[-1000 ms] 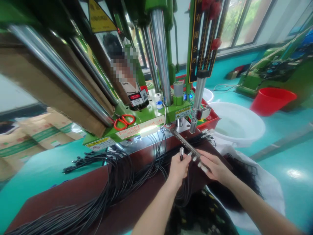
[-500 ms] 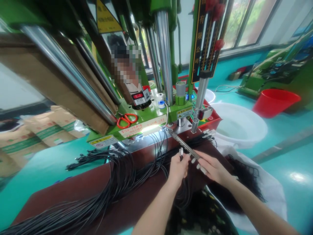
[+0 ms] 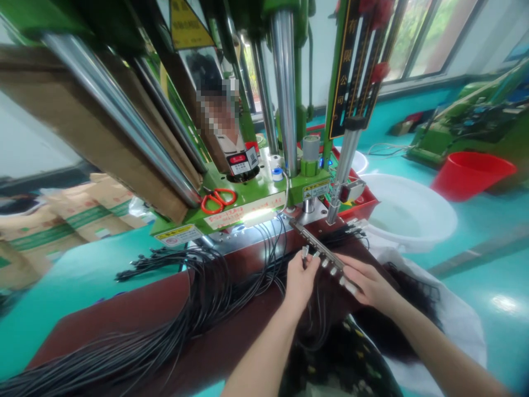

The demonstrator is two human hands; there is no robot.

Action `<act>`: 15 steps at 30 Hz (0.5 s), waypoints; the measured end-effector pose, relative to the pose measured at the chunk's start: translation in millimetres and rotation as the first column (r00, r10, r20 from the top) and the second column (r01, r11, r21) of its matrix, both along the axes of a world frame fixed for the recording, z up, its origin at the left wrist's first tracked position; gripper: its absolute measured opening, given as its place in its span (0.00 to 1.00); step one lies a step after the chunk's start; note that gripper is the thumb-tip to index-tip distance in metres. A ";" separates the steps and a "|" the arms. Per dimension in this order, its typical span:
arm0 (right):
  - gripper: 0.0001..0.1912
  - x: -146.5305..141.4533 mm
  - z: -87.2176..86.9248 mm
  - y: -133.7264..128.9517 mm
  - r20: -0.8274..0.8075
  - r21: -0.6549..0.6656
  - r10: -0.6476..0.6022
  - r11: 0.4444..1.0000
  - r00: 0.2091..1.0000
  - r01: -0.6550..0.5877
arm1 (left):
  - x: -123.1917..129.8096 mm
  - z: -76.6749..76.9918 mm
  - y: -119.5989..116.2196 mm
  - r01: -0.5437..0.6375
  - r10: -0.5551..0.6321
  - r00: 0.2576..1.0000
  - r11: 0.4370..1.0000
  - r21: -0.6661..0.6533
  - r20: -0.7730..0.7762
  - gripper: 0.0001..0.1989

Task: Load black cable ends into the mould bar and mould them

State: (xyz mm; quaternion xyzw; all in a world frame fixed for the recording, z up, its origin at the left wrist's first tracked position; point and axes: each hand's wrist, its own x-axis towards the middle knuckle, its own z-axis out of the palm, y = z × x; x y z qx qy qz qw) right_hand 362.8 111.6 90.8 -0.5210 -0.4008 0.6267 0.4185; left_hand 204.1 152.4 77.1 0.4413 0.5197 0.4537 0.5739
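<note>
My right hand [image 3: 368, 280] grips the near end of a long metal mould bar [image 3: 313, 241], which slants away toward the green press [image 3: 264, 198]. Several pale connector ends [image 3: 333, 270] stick out along the bar's near side, with dark cables hanging below. Close to the bar's left side, my left hand [image 3: 300, 280] is closed in a pinch on small metal-tipped cable connectors [image 3: 305, 252]. Its fingers partly hide them. A large bundle of black cables [image 3: 206, 303] lies across the brown table [image 3: 124, 311] to the left.
Orange-handled scissors [image 3: 218, 200] and a small blue-and-white tape roll [image 3: 277, 174] lie on the press. White tubs [image 3: 413, 231] and a red bucket [image 3: 467, 176] stand to the right. Paper sacks [image 3: 78, 215] are at the left. A white sack [image 3: 458, 325] holds dark cables.
My left thumb and fingertips have spread a little, and the connectors in them show more. More pale connector ends are visible along the bar. The whole view has shifted slightly.
</note>
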 end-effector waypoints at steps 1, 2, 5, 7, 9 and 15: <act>0.29 0.2 0.5 0.2 0.005 -0.001 0.010 1.000 1.000 -0.010 | -0.8 -0.2 0.6 0.000 0.000 1.000 1.000 -0.001 0.006 0.15; 0.29 0.4 1.1 0.4 0.005 0.009 0.028 1.000 1.000 -0.028 | -1.5 -0.4 1.1 -0.005 0.005 1.000 1.000 -0.010 0.013 0.15; 0.29 0.8 2.8 1.2 0.014 0.056 0.058 0.997 0.998 -0.059 | -3.4 -0.9 2.1 -0.011 0.012 0.999 1.000 -0.024 0.031 0.15; 0.31 0.5 3.5 1.5 0.035 0.054 0.068 0.996 0.997 -0.069 | -4.3 -1.5 2.5 -0.008 0.009 0.999 1.000 -0.028 0.037 0.15; 0.31 0.0 3.7 1.5 0.056 0.066 0.096 0.993 0.994 -0.100 | -4.9 -2.2 2.7 -0.011 0.012 0.999 0.999 -0.031 0.038 0.15; 0.26 -0.7 2.3 1.3 0.071 0.146 0.139 0.978 0.988 -0.148 | -6.3 -0.3 2.3 -0.019 0.019 1.000 1.000 0.020 0.002 0.14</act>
